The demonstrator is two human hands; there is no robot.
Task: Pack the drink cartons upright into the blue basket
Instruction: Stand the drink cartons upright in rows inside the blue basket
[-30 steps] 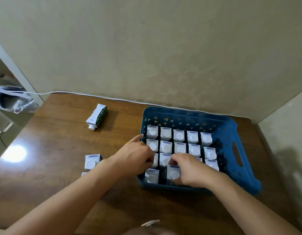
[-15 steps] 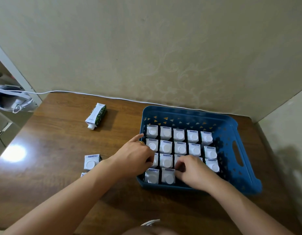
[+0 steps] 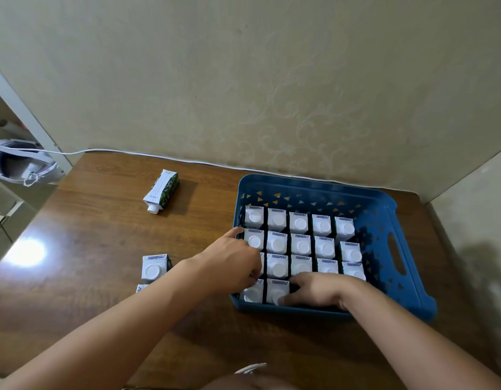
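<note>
- Brown wooden table (image 3: 103, 277) is carrying everything; a white cable (image 3: 159, 156) is running along its far edge by the wall.
- Blue plastic basket (image 3: 384, 209) with triangle cut-outs and a slot handle is sitting on the table's right part, holding white-topped drink cartons (image 3: 301, 246) standing upright in rows.
- Change since a second ago: the right hand was gripping the second carton of the near row; now that near-row carton (image 3: 277, 291) is standing seated beside its neighbour, and the hand is sliding rightward off it. Judgement: that placement is finishing; the near row is being filled left to right.
- Left hand (image 3: 232, 266) is reaching over the basket's left rim, fingers curled loosely against the cartons of the third and near rows, index extended; a firm grasp cannot be told.
- Right hand (image 3: 319, 288) is lying low in the near row, fingers spread and flat, holding nothing visible.
- Count in basket: three rows of five plus two in the near row, seventeen visible.
- Count outside: one green-sided lying carton (image 3: 161, 191) far left, one upright loose carton (image 3: 155, 267), one half-hidden carton (image 3: 141, 287) by the left forearm; three remaining.
</note>
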